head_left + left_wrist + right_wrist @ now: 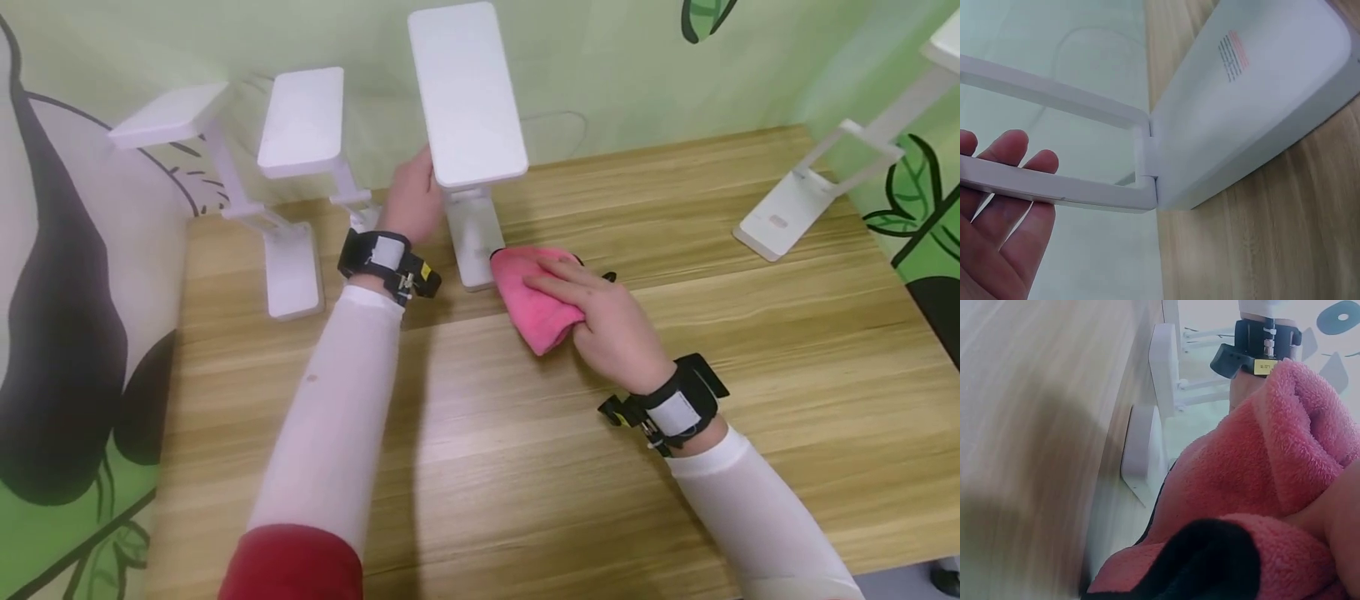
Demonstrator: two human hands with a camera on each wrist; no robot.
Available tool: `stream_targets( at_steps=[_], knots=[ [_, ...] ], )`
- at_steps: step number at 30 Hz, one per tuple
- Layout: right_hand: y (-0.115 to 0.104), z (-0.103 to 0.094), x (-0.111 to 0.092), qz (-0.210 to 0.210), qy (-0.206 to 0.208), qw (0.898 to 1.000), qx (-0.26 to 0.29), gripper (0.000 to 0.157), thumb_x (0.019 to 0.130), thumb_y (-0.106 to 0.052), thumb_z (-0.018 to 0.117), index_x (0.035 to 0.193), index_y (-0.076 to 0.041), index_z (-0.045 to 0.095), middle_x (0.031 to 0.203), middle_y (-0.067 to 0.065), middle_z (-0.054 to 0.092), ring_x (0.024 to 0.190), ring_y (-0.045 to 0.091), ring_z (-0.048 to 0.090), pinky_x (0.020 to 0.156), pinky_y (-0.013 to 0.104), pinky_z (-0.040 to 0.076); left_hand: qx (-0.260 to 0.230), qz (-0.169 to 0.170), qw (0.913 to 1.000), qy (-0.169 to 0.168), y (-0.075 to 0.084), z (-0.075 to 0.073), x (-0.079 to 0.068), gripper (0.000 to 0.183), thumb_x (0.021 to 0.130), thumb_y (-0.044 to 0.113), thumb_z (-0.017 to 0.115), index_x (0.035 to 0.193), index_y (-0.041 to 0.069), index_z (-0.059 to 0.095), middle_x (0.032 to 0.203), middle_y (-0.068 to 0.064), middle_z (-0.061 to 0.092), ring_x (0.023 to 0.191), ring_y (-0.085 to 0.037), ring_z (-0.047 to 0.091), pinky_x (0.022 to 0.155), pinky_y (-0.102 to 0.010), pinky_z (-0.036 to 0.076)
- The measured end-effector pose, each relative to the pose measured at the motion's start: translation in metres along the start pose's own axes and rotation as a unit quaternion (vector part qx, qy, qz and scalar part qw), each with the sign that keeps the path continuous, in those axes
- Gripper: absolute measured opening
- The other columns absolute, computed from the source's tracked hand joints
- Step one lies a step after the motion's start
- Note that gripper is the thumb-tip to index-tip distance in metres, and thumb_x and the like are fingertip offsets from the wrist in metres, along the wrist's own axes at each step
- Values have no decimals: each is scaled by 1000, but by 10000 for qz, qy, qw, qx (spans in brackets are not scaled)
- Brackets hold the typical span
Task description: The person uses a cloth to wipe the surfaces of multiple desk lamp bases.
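A white folding desk lamp [467, 96] stands near the back of the wooden table, its flat head raised. My left hand [411, 200] is behind and left of it, partly hidden by the head. In the left wrist view, the fingers [1009, 147] curl round one bar of the lamp's arm frame [1094, 192]. Printed text shows on the lamp's base [1266, 87]. My right hand [618, 333] holds a folded pink cloth [528, 300] with dark edging, beside the base's front right corner. Seen from the right wrist, the fluffy cloth [1222, 469] hides most of that hand.
Two more white lamps stand to the left, one farthest left [292, 271] and one [303, 117] close beside my left hand. Another lamp [787, 212] stands at the back right. A painted green wall [637, 75] borders the table [525, 467], and a thin cable [555, 114] shows against it.
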State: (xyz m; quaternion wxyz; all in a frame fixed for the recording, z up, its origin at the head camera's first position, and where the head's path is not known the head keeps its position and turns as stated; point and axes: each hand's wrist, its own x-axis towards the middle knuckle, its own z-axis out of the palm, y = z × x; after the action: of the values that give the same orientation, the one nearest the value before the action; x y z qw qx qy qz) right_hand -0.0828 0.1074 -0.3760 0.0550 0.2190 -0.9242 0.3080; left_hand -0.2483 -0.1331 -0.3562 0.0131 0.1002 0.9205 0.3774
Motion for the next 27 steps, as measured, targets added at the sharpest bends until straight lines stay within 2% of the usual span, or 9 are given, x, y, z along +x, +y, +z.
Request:
stream_targets(
  at_steps=[5, 9, 15, 18, 21, 22, 25, 27],
  knots=[
    [2, -1, -2, 75, -59, 9999, -51, 81, 67, 16, 33, 131, -29, 55, 143, 4, 48, 135, 26, 39, 105, 51, 39, 67, -245, 9997, -73, -1, -7, -2, 37, 96, 7, 35, 130, 13, 50, 131, -8, 58, 115, -21, 54, 99, -38, 44],
    [2, -2, -4, 148, -91, 9998, -112, 80, 68, 16, 34, 130, -30, 55, 143, 3, 48, 135, 25, 39, 105, 50, 39, 174, -423, 9989, -120, -2, -10, -3, 36, 97, 10, 35, 130, 12, 50, 127, -10, 60, 103, -22, 57, 89, -37, 48],
    [0, -1, -3, 196, -131, 9997, -116, 80, 69, 16, 34, 132, -30, 54, 142, 3, 49, 134, 24, 40, 106, 49, 39, 43, -375, 9992, -124, -5, -14, -4, 37, 98, 10, 35, 131, 16, 49, 132, -7, 58, 113, -19, 55, 97, -36, 45],
    [-1, -1, 2, 245, -194, 9995, -54, 78, 71, 17, 36, 134, -27, 51, 143, 3, 48, 134, 24, 40, 108, 48, 37, -356, -261, 9990, -31, -4, -18, -10, 37, 99, 18, 38, 136, 22, 44, 139, -2, 52, 124, -16, 49, 104, -38, 40],
    [-2, -4, 9, 338, -143, 9993, -88, 74, 75, 16, 40, 135, -26, 50, 142, 5, 49, 131, 25, 44, 105, 47, 40, -1030, -206, 9945, -40, 8, -27, -24, 46, 97, 23, 46, 142, 27, 34, 148, 2, 41, 135, -14, 37, 113, -39, 31],
    [-1, -5, 13, 387, -116, 9991, -134, 72, 77, 15, 41, 136, -26, 49, 141, 5, 50, 129, 26, 46, 103, 47, 42, -1159, -276, 9928, -96, 15, -31, -30, 53, 96, 30, 48, 145, 27, 28, 150, 2, 36, 137, -14, 33, 114, -39, 28],
    [0, -9, 25, 465, 44, 9979, -451, 68, 79, 11, 44, 137, -24, 47, 129, 11, 60, 97, 27, 64, 78, 42, 54, -852, -645, 9941, -183, 22, -36, -45, 68, 93, 45, 47, 149, 26, 15, 155, -1, 23, 141, -17, 25, 117, -41, 23],
    [-1, -11, 35, 539, 109, 9962, -682, 65, 81, 8, 46, 139, -21, 46, 113, 15, 67, 75, 25, 61, 62, 38, 50, -132, -809, 9966, 18, 26, -36, -58, 71, 91, 54, 42, 149, 23, 15, 154, -4, 26, 138, -21, 31, 113, -42, 29]
  ],
)
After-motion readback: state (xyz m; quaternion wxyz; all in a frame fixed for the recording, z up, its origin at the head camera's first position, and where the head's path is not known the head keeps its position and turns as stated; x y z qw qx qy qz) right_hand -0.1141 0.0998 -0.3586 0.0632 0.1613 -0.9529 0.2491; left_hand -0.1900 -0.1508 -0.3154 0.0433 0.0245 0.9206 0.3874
